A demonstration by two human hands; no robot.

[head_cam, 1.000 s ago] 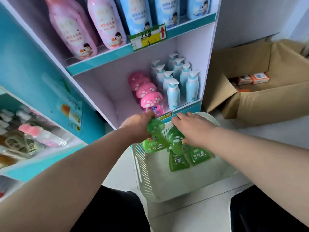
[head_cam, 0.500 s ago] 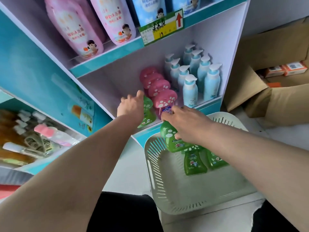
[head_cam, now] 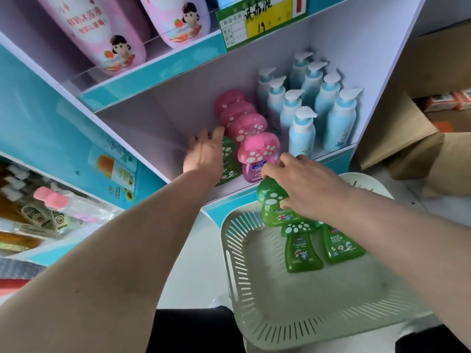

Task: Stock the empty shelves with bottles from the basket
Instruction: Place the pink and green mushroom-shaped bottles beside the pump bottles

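A green mushroom-cap bottle (head_cam: pixel 229 161) stands on the lower shelf (head_cam: pixel 229 192), left of a row of pink mushroom-cap bottles (head_cam: pixel 257 154). My left hand (head_cam: pixel 204 154) lies against that green bottle with its fingers stretched out behind it. My right hand (head_cam: pixel 300 184) grips a second green bottle (head_cam: pixel 272 207) by its cap, held above the basket's far rim, just below the shelf's front edge. Two more green bottles (head_cam: pixel 303 250) lie flat in the pale green basket (head_cam: pixel 244 301).
Several blue pump bottles (head_cam: pixel 303 133) fill the shelf's right side. Large pink bottles (head_cam: pixel 109 39) hang on the shelf above, beside a price tag (head_cam: pixel 260 21). An open cardboard box (head_cam: pixel 420 128) sits at the right. A neighbouring shelf (head_cam: pixel 51 207) at the left holds other goods.
My left hand carried a green bottle from the basket up onto the shelf and now loosens around it. My right hand lifted another green bottle out of the basket toward the shelf.
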